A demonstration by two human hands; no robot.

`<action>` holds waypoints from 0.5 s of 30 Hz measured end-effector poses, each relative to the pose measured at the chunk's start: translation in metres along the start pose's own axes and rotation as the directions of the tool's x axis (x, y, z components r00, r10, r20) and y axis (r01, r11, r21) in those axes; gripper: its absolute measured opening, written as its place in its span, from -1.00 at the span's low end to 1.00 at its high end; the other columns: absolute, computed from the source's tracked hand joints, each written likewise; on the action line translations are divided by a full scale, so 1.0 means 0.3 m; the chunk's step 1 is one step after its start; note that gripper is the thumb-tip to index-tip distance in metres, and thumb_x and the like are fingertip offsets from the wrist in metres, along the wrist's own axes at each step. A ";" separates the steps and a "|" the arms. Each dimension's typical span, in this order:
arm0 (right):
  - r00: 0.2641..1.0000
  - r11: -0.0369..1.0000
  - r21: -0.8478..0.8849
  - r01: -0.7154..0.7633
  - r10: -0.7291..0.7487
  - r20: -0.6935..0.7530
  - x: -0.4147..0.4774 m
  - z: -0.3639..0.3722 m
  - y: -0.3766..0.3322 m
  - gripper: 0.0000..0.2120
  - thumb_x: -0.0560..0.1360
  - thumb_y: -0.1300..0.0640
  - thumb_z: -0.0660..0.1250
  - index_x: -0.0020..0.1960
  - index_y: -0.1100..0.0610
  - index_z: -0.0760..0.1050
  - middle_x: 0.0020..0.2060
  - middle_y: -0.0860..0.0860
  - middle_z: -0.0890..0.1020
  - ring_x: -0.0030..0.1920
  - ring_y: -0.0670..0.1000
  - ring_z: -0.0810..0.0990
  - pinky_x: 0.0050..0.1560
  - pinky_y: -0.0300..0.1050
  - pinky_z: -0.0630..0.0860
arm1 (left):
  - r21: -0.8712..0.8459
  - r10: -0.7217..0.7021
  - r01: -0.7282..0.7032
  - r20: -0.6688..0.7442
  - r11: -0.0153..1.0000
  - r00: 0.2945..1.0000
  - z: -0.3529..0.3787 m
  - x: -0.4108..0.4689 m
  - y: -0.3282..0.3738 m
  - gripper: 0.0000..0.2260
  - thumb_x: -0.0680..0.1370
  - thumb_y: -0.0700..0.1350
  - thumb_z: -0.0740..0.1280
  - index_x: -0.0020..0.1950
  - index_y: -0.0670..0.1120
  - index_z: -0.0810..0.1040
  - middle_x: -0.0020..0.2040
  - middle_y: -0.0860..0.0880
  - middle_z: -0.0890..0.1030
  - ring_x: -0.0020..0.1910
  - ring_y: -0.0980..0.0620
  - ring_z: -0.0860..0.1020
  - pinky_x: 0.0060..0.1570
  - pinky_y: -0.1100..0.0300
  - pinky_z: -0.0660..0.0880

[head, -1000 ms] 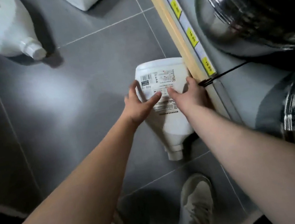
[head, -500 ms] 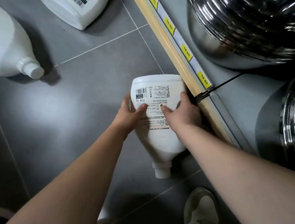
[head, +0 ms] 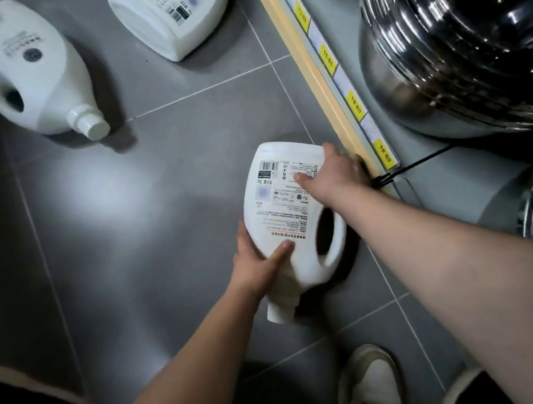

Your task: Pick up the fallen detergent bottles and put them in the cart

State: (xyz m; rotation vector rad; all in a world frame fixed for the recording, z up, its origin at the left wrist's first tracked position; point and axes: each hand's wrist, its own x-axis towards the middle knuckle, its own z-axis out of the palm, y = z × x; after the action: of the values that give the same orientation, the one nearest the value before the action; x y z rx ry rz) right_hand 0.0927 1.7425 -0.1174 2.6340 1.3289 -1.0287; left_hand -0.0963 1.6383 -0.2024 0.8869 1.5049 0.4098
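Grey floor [head: 105, 207] below; left hand [head: 260, 267] grips the bottle [head: 280, 213] near its neck, right hand [head: 333, 175] curls over its base. Smooth plastic may slip, or knock the shelf edge [head: 312, 72] beside that hand.

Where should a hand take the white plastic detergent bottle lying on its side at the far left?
By its loop handle, from above. The white plastic detergent bottle lies flat, handle hole facing up, screw cap pointing toward the person, so fingers should hook round the handle easily.
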 end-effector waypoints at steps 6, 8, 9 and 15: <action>0.995 0.993 -0.071 -0.091 0.094 0.043 -0.034 -0.041 -0.028 -0.24 0.40 -0.21 0.59 0.44 0.00 0.32 0.44 0.25 0.37 0.43 0.28 0.42 0.31 0.10 0.48 | 0.239 0.053 -0.066 0.058 0.969 0.997 -0.123 -0.008 0.072 0.02 0.24 0.41 0.54 0.62 0.32 0.14 0.50 0.03 0.49 0.48 -0.06 0.48 0.47 -0.14 0.43; 0.991 0.988 -0.099 -0.119 0.123 0.042 -0.067 -0.037 -0.024 -0.19 0.40 -0.23 0.58 0.48 0.03 0.30 0.47 0.22 0.35 0.47 0.28 0.38 0.37 0.16 0.43 | 0.360 0.055 -0.069 0.048 0.931 0.997 -0.172 -0.008 0.085 0.01 0.29 0.40 0.47 0.67 0.27 0.12 0.51 -0.07 0.47 0.47 -0.11 0.47 0.48 -0.10 0.42; 0.988 0.983 -0.124 -0.136 0.143 0.049 -0.086 -0.034 -0.014 -0.18 0.42 -0.25 0.56 0.49 0.07 0.29 0.47 0.21 0.37 0.48 0.28 0.38 0.38 0.18 0.42 | 0.414 0.068 -0.081 0.045 0.907 0.997 -0.200 -0.002 0.097 -0.02 0.31 0.38 0.44 0.67 0.24 0.15 0.50 -0.10 0.47 0.46 -0.12 0.48 0.47 -0.08 0.42; 0.918 0.899 -0.402 -0.175 0.297 0.264 -0.206 0.088 0.105 -0.11 0.46 -0.55 0.23 0.36 0.21 0.48 0.18 0.19 0.68 0.16 0.17 0.70 -0.05 -0.12 0.52 | 0.805 0.004 -0.144 0.173 0.576 0.985 -0.338 0.069 0.299 -0.30 0.49 0.33 0.45 0.59 0.28 0.32 0.55 0.03 0.45 0.55 -0.06 0.39 0.58 -0.16 0.20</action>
State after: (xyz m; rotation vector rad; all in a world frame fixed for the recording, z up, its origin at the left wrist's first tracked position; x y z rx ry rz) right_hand 0.0749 1.6705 -0.1118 2.1693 0.9826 -0.9966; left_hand -0.1663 1.7357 -0.1361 1.6782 1.5002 -0.3673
